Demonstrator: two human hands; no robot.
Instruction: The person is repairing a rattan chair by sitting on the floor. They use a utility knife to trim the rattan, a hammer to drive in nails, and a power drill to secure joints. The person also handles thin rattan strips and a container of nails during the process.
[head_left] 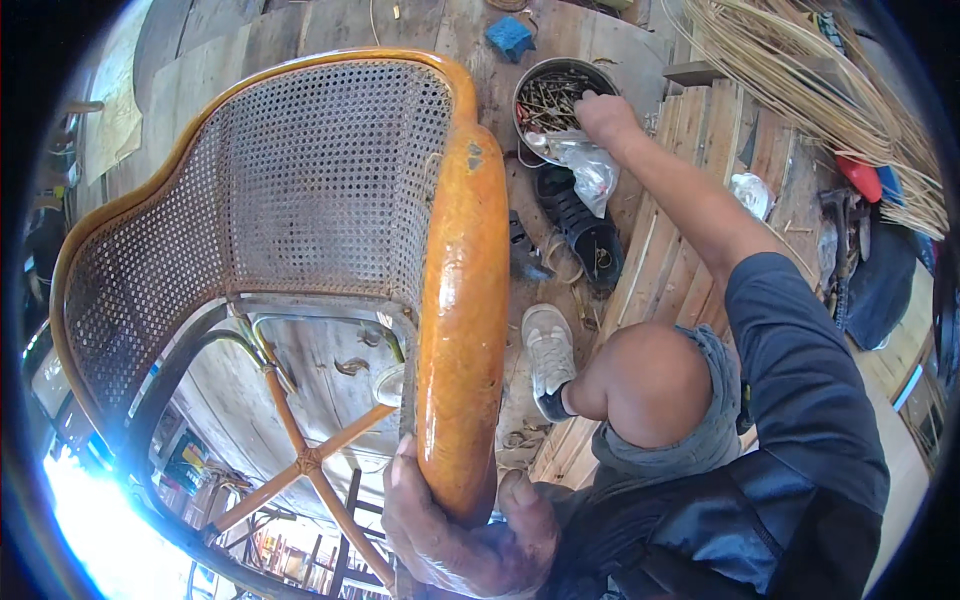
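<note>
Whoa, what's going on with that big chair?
A person's left hand grips the near end of the chair's shiny, orange-brown armrest. Their right hand reaches into a round pot of small, thin pieces; whether it has picked any up is hard to tell. A clear plastic bag lies at the pot's edge.

Cane-backed chair (310, 180), armrest (460, 330) held
My left hand (455, 550) clasps its near end; my right hand (607, 118) reaches into a round pan (572, 67) of thin pieces (545, 98).
</note>
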